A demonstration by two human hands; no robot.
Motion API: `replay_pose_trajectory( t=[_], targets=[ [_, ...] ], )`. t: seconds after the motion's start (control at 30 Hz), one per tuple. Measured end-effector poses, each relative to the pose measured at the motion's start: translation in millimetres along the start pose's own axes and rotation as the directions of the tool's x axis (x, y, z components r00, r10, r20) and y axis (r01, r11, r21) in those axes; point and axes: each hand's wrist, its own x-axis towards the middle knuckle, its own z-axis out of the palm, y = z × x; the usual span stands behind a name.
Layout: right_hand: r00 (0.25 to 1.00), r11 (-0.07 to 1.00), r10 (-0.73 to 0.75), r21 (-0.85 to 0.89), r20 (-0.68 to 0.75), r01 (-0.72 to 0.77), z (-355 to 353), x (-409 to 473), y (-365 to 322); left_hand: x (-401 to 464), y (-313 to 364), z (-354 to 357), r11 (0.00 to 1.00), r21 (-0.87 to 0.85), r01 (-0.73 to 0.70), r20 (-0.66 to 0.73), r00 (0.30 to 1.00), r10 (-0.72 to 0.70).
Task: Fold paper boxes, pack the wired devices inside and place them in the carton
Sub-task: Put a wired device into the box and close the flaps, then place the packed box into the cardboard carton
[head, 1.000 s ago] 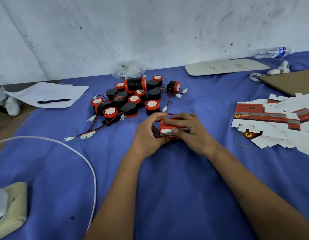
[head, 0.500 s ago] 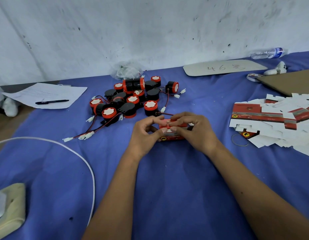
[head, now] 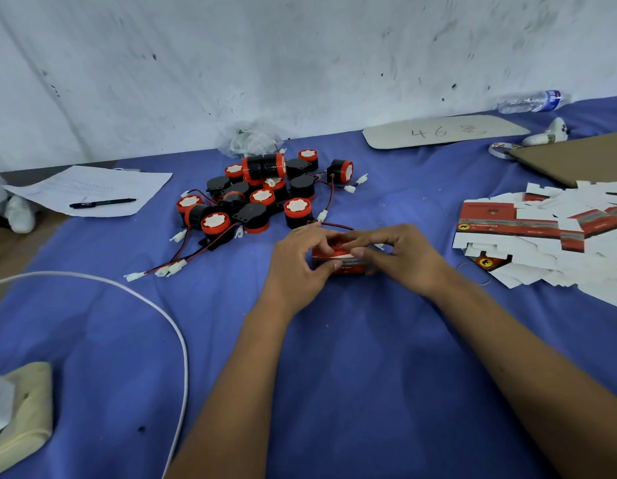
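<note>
Two hands on red paper box (head: 341, 262), mid-surface (head: 334, 357): left hand (head: 296, 261) and right hand (head: 400, 257) pinch its ends. We judge box light, thin-walled, crushable; hold by corners.

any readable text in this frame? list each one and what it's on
"46" plus a third handwritten mark I can't make out: on the cardboard sheet by the wall.
Flat box blanks: printed lines and a round animal logo, too small to read.
Red box in the hands: print blurred.
Paper sheet under the pen: faint writing, unreadable.
Water bottle label: unreadable.
</note>
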Motion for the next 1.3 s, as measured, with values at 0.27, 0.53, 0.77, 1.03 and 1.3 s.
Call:
replay_pose_trajectory(
  t=[0.27,0.53,0.77,1.03,1.3],
  targets=[
    [0.998,0.994,-0.056,-0.1,-0.029,0.053,-0.5,-15.5,-2.9,-1.7,3.0,4.3,0.984,-0.133,0.116,0.033,0.993,-0.113],
    [0.98,0.961,-0.174,-0.234,-0.095,0.148,-1.8,-9.5,-3.1,-0.3,4.0,4.3,0.974,-0.184,0.135,0.036,0.991,-0.13],
    [0.946,0.832,-0.322,-0.464,0.044,0.305,-2.7,-22.8,3.1,0.0,3.0,8.4,0.968,-0.197,0.154,0.034,0.988,-0.15],
    [0.928,0.695,-0.349,-0.628,0.134,0.352,14.1,-13.2,-9.6,0.3,-2.9,2.5,0.911,-0.292,0.293,0.098,0.956,-0.276],
    [0.958,0.751,-0.141,-0.604,0.248,0.267,-20.0,-11.5,-60.2,1.4,36.2,4.9,0.903,-0.319,0.286,0.15,0.956,-0.25]
  ],
)
